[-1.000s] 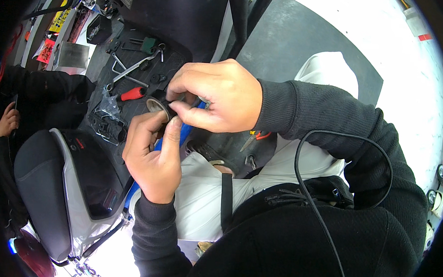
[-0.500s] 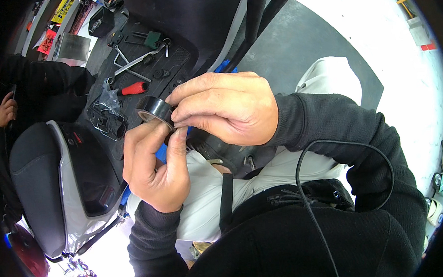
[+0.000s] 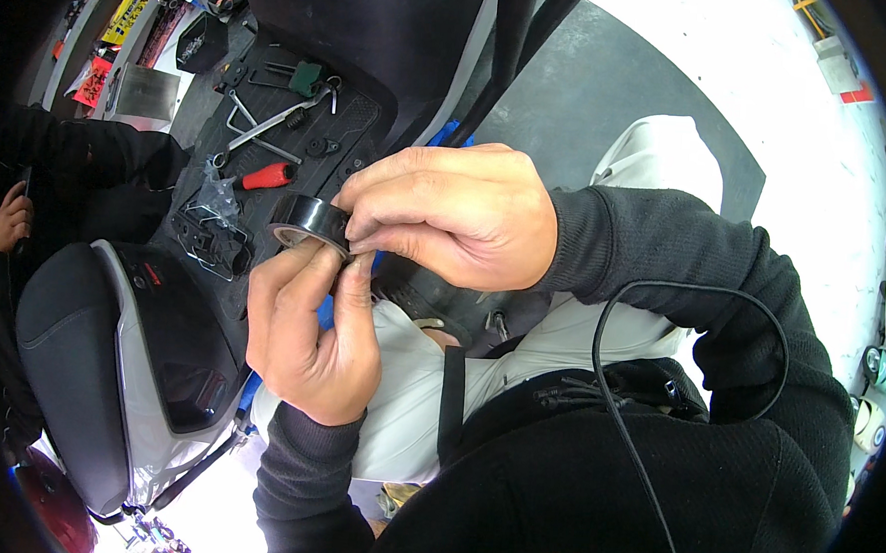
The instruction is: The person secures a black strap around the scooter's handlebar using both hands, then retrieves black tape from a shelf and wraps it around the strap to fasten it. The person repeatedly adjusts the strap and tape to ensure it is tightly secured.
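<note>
A roll of glossy black tape is held tilted between both hands. My left hand grips it from below, thumb and fingertips at its lower rim and inner ring. My right hand has its fingers bent over the roll's right side, thumb tip pinched close to my left thumb. Just beyond the roll, a red-handled tool, a small plastic bag, wrenches and a green hex key holder lie on the scooter's dark footboard.
A padded seat is at lower left. A co-worker's hand and dark sleeve show at left, near shelves of parts. My light trousers are below my hands, a looping black cable at my right arm.
My right hand has moved down and slightly right, my left hand slightly right. The tape roll has turned, showing more of its black outer face. Little has moved in the last half second.
</note>
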`<state>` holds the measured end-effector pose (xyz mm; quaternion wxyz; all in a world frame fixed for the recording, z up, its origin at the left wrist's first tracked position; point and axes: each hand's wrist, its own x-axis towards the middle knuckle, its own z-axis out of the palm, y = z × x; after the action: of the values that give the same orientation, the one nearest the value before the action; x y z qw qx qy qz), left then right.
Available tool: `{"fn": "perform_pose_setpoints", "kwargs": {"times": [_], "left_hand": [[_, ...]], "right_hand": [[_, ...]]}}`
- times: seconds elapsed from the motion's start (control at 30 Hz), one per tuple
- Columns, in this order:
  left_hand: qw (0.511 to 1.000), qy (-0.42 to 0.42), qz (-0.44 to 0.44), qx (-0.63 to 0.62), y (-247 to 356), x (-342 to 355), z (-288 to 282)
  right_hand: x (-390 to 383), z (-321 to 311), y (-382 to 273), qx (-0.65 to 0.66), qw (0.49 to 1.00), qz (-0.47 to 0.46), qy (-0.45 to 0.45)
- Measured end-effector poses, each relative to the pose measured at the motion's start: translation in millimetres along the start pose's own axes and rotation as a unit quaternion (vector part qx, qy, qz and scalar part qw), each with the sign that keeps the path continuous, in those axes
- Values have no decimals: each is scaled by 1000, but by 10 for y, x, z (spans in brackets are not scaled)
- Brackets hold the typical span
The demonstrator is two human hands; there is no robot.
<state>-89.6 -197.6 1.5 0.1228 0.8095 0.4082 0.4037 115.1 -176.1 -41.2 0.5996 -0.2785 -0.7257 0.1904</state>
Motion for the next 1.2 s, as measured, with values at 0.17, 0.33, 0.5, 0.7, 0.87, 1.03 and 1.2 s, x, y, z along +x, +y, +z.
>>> {"fn": "perform_pose_setpoints", "kwargs": {"times": [0.17, 0.33, 0.5, 0.7, 0.87, 1.03, 1.2], "left_hand": [[1000, 11, 1, -4, 32, 2, 5], [1000, 9, 7, 3, 42, -2, 10], [1000, 6, -2, 6, 37, -5, 14], [999, 7, 14, 32, 37, 7, -11], [999, 2, 25, 36, 10, 10, 6], [999, 2, 16, 42, -34, 37, 31], [998, -3, -4, 61, -43, 68, 47]], "right_hand": [[15, -15, 1, 2, 1000, -12, 12], [-10, -24, -16, -5, 1000, -5, 7], [-20, -16, -31, 1, 1000, 11, 2], [-4, -12, -37, 3, 1000, 14, 8], [2, -7, -17, 3, 1000, 2, -8], [24, 3, 30, -2, 1000, 2, 0], [26, -26, 62, -113, 993, -40, 3]]}}
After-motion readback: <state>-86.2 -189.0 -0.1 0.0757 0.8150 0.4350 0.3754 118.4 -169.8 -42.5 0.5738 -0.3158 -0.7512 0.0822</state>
